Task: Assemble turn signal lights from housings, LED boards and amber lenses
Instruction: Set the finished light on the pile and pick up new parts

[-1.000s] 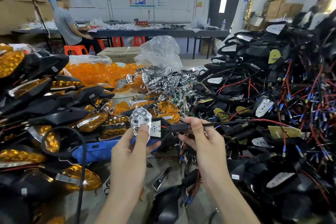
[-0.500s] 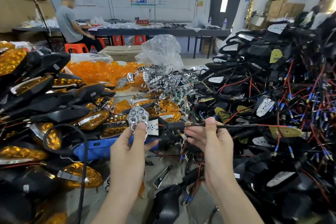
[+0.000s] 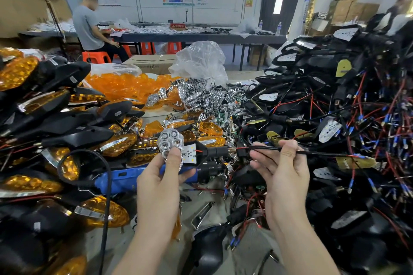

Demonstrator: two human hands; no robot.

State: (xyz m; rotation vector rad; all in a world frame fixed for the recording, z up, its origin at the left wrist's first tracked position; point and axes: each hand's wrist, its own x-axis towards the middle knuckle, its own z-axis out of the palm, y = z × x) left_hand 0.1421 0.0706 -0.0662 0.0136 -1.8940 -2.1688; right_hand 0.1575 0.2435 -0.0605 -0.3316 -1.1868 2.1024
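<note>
Left of the housing (image 3: 211, 152), finished lights (image 3: 55, 118) lie stacked. The left hand (image 3: 161, 181) has its fingers clamped on the reflector (image 3: 171, 143), thumb pressing it at the housing's mouth beside the white LED board (image 3: 190, 153), probably to seat it. Right of the housing, the right hand (image 3: 283, 167) fingers pinch its wire (image 3: 312, 152) taut, apparently steadying the stem
</note>
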